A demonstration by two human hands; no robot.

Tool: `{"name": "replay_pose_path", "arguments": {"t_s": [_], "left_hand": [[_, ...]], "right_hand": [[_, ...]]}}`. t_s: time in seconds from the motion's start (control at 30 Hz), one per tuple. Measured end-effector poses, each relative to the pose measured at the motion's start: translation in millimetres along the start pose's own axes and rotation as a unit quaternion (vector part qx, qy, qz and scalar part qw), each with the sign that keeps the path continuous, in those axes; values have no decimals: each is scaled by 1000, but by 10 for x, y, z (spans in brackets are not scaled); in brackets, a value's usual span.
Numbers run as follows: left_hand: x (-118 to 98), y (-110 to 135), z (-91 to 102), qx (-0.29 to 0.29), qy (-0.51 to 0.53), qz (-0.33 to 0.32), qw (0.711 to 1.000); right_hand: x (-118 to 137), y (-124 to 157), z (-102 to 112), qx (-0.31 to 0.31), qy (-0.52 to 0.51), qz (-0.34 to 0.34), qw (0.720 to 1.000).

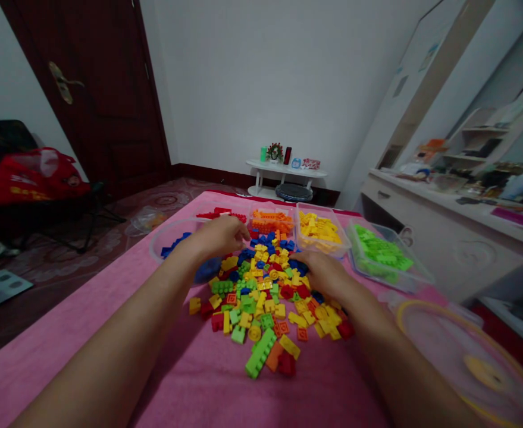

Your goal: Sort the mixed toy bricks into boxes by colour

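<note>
A mixed heap of plastic building blocks (247, 303) in yellow, green, red, blue and orange lies on a pink cloth (190, 380). My left hand (226, 233) hovers over the heap's far left side, beside the round clear tub (154, 242) of blue blocks. Its fingers are loosely bent and apart, with nothing visible in them. At the heap's right side my right hand (323, 270) reaches in, fingers closed at a blue building block (300, 267). The palm hides part of that block.
Behind the heap stand clear boxes of red blocks (222, 214), orange blocks (271, 222), yellow blocks (319, 227) and green blocks (384, 249). A round yellow-rimmed lid (462, 356) lies at right. Beyond are a white low table (283, 169) and a dresser (448, 226).
</note>
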State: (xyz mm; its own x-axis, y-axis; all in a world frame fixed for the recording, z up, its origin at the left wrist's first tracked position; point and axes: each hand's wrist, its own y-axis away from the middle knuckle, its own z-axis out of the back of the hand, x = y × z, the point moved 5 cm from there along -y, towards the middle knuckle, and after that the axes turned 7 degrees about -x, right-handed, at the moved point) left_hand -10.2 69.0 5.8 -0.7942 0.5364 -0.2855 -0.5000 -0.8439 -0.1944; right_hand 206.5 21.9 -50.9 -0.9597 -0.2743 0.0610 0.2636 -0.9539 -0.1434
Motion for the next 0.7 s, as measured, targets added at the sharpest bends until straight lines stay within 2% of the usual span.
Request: {"name": "replay_pose_path", "arguments": {"t_s": [0.13, 0.2, 0.37, 0.47, 0.57, 0.7], "left_hand": [[-146, 17, -85, -21, -127, 33, 991], [-237, 21, -118, -41, -149, 27, 988], [-397, -8, -451, 3, -62, -31, 998], [-415, -24, -637, -4, -31, -34, 999], [-424, -28, -697, -10, -23, -31, 999], [-449, -35, -644, 26, -36, -26, 999]], "right_hand": [[-50, 3, 5, 38, 2, -22, 999], [-68, 10, 27, 46, 4, -33, 998], [-78, 6, 97, 35, -27, -33, 999], [-105, -6, 196, -4, -45, -47, 998], [-147, 10, 329, -39, -42, -69, 996], [-183, 81, 432, -10, -9, -67, 998]]}}
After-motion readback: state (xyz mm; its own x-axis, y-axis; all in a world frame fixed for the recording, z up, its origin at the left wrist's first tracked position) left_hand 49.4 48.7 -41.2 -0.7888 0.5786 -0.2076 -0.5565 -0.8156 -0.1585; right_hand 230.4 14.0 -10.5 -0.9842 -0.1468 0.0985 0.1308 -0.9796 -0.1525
